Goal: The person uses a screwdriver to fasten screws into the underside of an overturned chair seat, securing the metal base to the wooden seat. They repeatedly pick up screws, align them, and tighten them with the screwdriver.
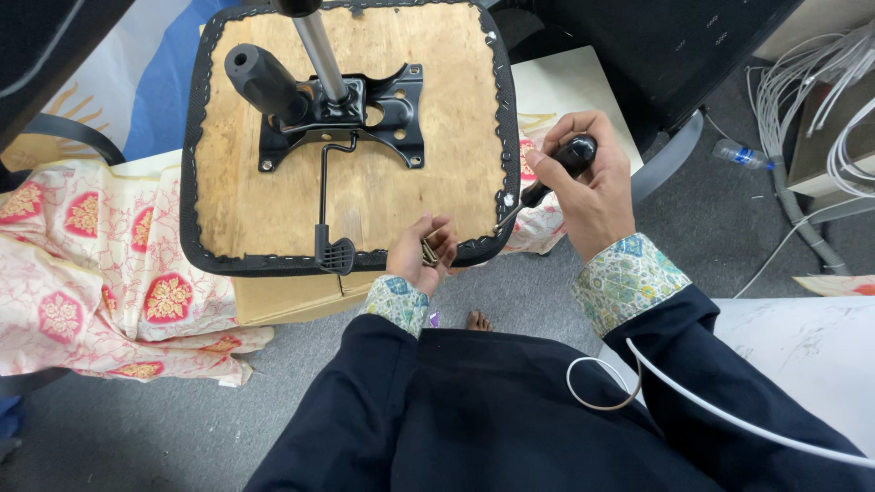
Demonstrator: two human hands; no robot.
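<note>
Clearly, a black-handled screwdriver (pixel 558 171) is gripped in the right hand (pixel 588 187), fingers clenched round the handle. Its long axis slants down and to the left, with the tip brought to the near right corner of the upturned chair seat (pixel 273 205), at the black fabric edging. Just left of that tip, at the near edge of the seat, the left hand (pixel 421 255) is cupped half-closed around a few small dark screws (pixel 428 252). The black mounting plate (pixel 342 114) is fixed farther off, toward the seat's far edge.
</note>
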